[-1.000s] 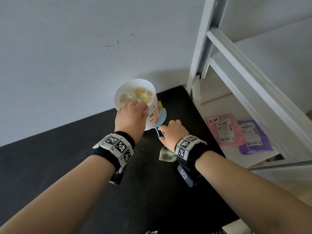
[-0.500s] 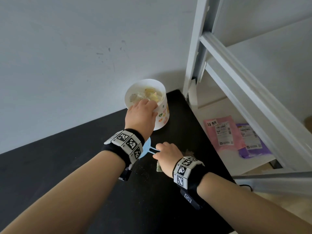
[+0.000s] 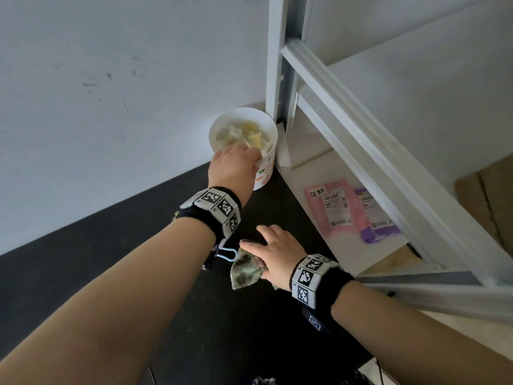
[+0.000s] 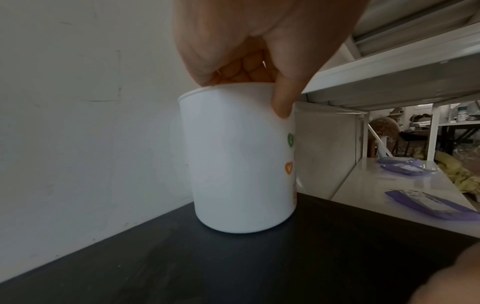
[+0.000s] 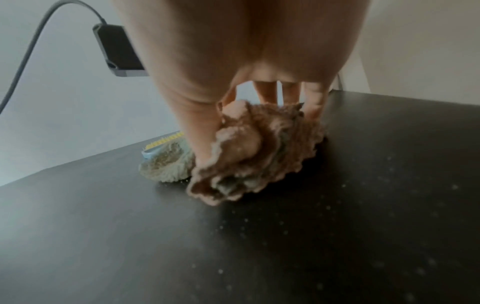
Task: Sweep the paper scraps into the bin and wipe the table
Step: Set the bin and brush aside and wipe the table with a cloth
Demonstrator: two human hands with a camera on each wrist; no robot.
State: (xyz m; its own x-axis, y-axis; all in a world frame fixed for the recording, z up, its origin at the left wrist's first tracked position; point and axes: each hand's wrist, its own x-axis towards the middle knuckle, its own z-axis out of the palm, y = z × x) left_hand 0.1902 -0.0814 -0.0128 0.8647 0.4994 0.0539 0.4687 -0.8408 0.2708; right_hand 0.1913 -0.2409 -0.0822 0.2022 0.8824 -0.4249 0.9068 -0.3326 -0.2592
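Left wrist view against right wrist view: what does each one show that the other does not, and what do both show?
Only the left wrist view: the left hand gripping the rim of the white bin, which stands upright, and purple packets on a shelf. Only the right wrist view: the right hand resting on a cloth, a brush behind it, and pale specks. Both: the black table and the pale wall.

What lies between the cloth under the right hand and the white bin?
Only bare black tabletop, in the head view, between the cloth and the bin; the blue brush lies off to the cloth's left.
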